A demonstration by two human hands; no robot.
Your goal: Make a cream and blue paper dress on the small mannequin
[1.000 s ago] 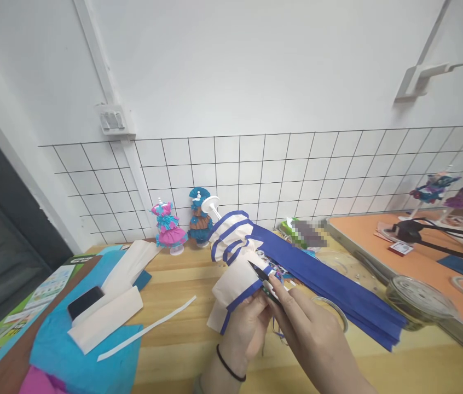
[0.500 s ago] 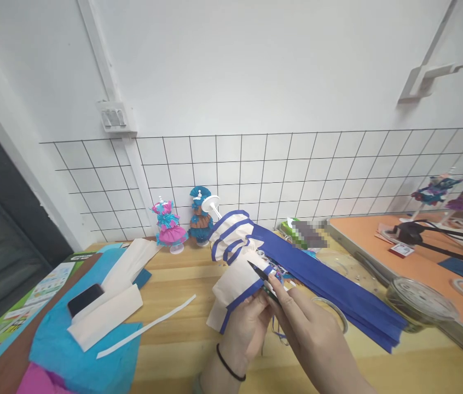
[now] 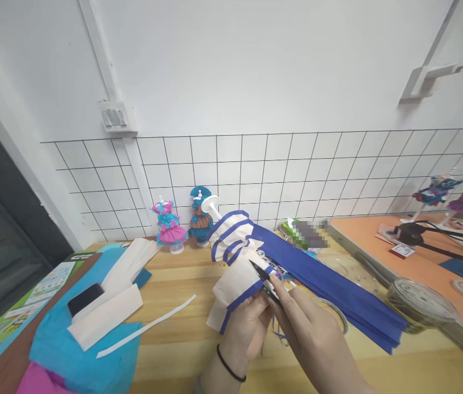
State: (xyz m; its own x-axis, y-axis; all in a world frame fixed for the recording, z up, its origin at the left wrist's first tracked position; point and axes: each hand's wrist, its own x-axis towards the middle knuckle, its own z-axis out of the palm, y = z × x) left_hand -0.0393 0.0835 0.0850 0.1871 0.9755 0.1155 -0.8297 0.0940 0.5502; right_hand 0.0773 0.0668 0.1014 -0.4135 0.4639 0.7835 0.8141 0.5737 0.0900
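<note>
My left hand (image 3: 250, 323), a black band on its wrist, pinches the edge of a small cream paper dress (image 3: 235, 284) with blue trim. The dress lies tilted on its white stand, whose round base (image 3: 210, 204) points up and away. My right hand (image 3: 311, 323) grips dark thread snips (image 3: 259, 270). Their blades are spread at the blue-trimmed edge, just above my left fingertips. Behind the dress, a long folded blue paper strip (image 3: 322, 279) runs down to the right.
On the left lie cream paper pieces (image 3: 110, 316), a phone (image 3: 85, 300), blue paper (image 3: 87, 355) and a narrow white strip (image 3: 147, 326). Two finished little dresses (image 3: 169, 232) stand near the tiled wall. At right are a ribbon spool (image 3: 422, 301) and an orange board (image 3: 363, 232).
Almost nothing differs. The snips' upper blade has shifted very slightly to the right; both hands and the dress keep their places.
</note>
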